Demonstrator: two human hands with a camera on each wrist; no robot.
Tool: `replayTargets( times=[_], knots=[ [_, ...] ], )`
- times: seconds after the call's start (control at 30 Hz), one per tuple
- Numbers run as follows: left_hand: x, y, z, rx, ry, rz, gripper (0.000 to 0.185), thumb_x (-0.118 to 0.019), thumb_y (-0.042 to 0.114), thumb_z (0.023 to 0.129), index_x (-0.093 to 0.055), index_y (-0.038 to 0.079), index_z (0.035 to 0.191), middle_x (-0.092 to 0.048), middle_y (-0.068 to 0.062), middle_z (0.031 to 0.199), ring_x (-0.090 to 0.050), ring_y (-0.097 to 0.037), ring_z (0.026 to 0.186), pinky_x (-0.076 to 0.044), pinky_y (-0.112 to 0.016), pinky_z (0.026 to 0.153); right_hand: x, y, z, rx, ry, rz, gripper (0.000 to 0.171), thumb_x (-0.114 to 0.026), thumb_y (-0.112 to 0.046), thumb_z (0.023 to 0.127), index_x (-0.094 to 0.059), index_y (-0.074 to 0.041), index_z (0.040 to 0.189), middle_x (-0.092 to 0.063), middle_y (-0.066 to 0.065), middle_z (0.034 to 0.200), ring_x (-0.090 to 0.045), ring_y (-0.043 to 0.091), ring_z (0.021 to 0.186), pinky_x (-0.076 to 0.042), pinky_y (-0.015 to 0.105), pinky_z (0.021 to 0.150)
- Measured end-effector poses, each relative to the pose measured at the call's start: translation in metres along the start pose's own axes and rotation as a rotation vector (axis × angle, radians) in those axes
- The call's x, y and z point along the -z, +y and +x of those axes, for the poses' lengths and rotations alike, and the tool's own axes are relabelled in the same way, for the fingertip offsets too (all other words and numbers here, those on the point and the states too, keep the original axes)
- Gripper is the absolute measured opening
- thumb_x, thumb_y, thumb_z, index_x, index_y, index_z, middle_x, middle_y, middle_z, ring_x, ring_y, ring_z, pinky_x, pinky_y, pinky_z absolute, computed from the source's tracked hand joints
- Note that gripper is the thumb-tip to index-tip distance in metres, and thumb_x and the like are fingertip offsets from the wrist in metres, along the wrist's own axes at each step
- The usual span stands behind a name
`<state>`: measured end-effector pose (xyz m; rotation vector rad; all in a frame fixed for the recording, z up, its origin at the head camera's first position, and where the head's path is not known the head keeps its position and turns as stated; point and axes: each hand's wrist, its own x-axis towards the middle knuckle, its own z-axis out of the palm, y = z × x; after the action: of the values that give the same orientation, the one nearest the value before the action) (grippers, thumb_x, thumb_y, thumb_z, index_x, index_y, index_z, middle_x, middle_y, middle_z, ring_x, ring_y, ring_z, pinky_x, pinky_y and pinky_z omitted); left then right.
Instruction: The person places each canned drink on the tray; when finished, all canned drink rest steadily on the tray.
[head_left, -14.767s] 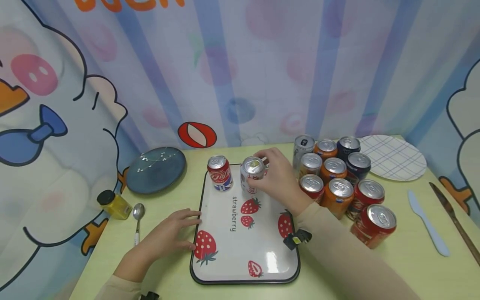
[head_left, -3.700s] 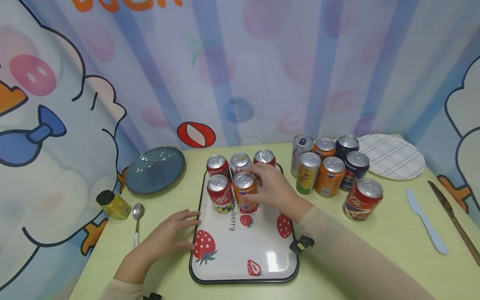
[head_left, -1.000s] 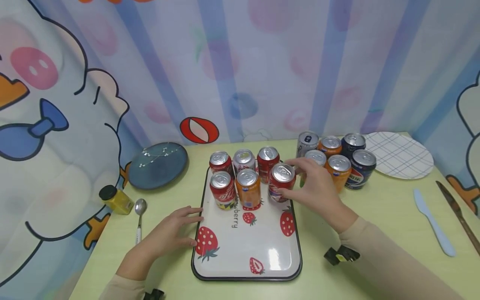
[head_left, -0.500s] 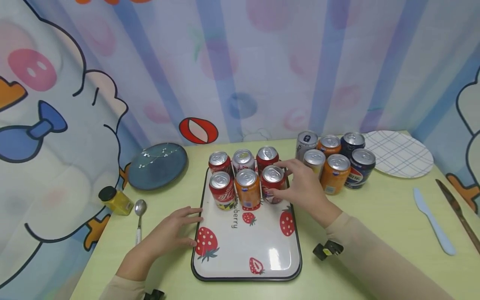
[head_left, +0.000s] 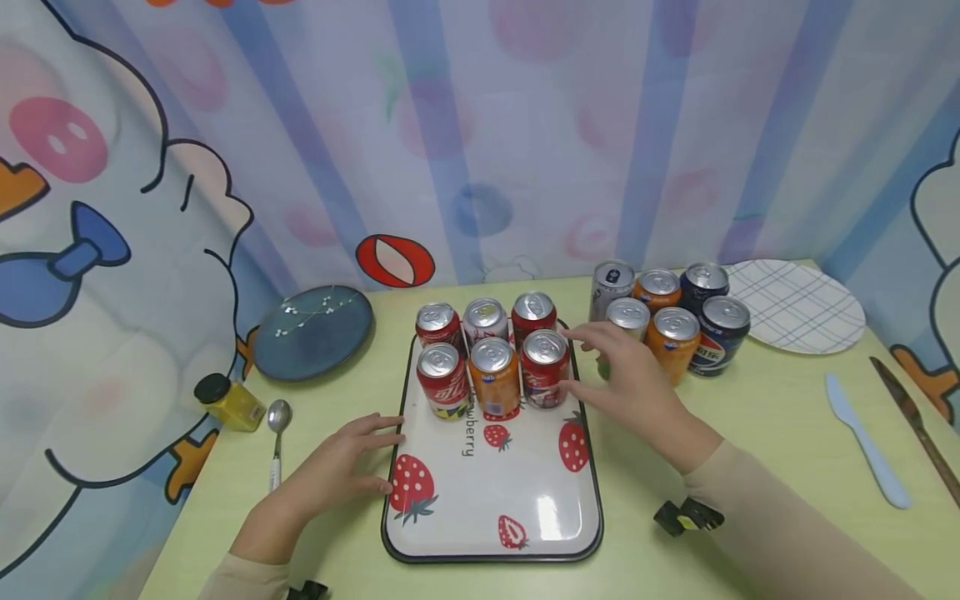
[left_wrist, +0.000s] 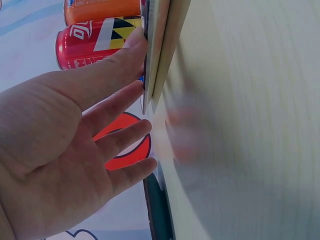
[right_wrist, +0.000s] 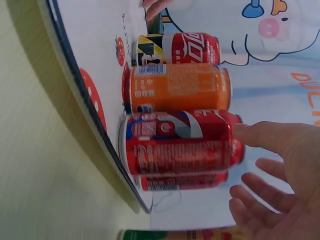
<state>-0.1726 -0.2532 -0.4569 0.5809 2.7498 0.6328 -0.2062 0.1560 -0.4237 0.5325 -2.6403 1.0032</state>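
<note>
On the white strawberry-print tray (head_left: 480, 492), soda cans stand upright in two rows of three. The front row has a red can (head_left: 444, 383) at left, an orange can (head_left: 495, 382) in the middle and another red can (head_left: 545, 373) at right. My right hand (head_left: 637, 387) is just right of that last can, thumb and fingers spread; in the right wrist view its thumb is close to the top of the red can (right_wrist: 180, 145). My left hand (head_left: 337, 467) rests at the tray's left edge with fingers extended, the thumb and fingertips against the rim in the left wrist view.
Several more cans, among them an orange can (head_left: 673, 346) and a dark blue can (head_left: 718, 337), stand right of the tray. Beyond are a checked plate (head_left: 806, 304), a pale blue knife (head_left: 866, 442) and a brown knife (head_left: 915, 425). Left are a dark plate (head_left: 311, 337), yellow jar (head_left: 232, 404) and spoon (head_left: 277, 442).
Cans have moved one by one from the right group onto the tray, two becoming two full rows. My right hand set the last red can down, released it and shifted right. Left hand stays.
</note>
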Motion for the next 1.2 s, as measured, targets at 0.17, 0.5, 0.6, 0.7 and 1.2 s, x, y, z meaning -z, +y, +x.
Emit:
replayTargets(
  times=[0.17, 0.5, 0.6, 0.7, 1.2],
  knots=[
    [-0.001, -0.001, 0.0, -0.013, 0.004, 0.011, 0.063, -0.09, 0.022, 0.078, -0.068, 0.012, 0.137, -0.051, -0.007, 0.157, -0.035, -0.044, 0.151, -0.034, -0.066, 0.121, 0.019, 0.007, -0.011, 0.114, 0.09, 0.019, 0.051, -0.09, -0.008, 0.078, -0.07, -0.01, 0.126, -0.067, 0.007, 0.128, -0.068, 0.025, 0.104, -0.063, 0.04, 0.08],
    [0.001, 0.0, -0.001, -0.02, 0.003, 0.007, 0.062, -0.09, 0.022, 0.079, -0.069, 0.012, 0.136, -0.052, -0.007, 0.157, -0.036, -0.045, 0.151, -0.034, -0.066, 0.12, 0.053, 0.029, -0.004, 0.14, 0.174, -0.08, 0.05, -0.091, -0.005, 0.075, -0.07, -0.007, 0.121, -0.065, 0.015, 0.13, -0.058, 0.039, 0.124, -0.054, 0.061, 0.099],
    [0.0, 0.0, -0.001, -0.018, 0.003, 0.008, 0.062, -0.09, 0.023, 0.079, -0.069, 0.012, 0.136, -0.052, -0.007, 0.156, -0.036, -0.044, 0.151, -0.034, -0.066, 0.121, 0.058, 0.039, 0.004, 0.102, 0.144, -0.102, 0.051, -0.09, -0.009, 0.077, -0.068, -0.003, 0.123, -0.063, 0.018, 0.13, -0.056, 0.042, 0.123, -0.051, 0.063, 0.1],
    [0.0, -0.001, 0.0, -0.019, 0.003, 0.009, 0.062, -0.09, 0.024, 0.079, -0.069, 0.013, 0.136, -0.052, -0.007, 0.156, -0.036, -0.045, 0.151, -0.034, -0.066, 0.12, 0.061, 0.049, 0.011, 0.03, 0.076, -0.122, 0.056, -0.089, -0.018, 0.081, -0.065, -0.001, 0.129, -0.06, 0.021, 0.133, -0.054, 0.045, 0.125, -0.048, 0.065, 0.1],
    [0.003, 0.002, 0.001, 0.011, -0.003, -0.003, 0.062, -0.091, 0.024, 0.078, -0.07, 0.015, 0.135, -0.052, -0.006, 0.156, -0.036, -0.043, 0.151, -0.034, -0.065, 0.121, 0.054, 0.062, 0.023, -0.006, 0.069, -0.205, 0.054, -0.092, -0.024, 0.076, -0.07, -0.002, 0.119, -0.075, 0.019, 0.108, -0.069, 0.033, 0.089, -0.055, 0.046, 0.071]
  ],
)
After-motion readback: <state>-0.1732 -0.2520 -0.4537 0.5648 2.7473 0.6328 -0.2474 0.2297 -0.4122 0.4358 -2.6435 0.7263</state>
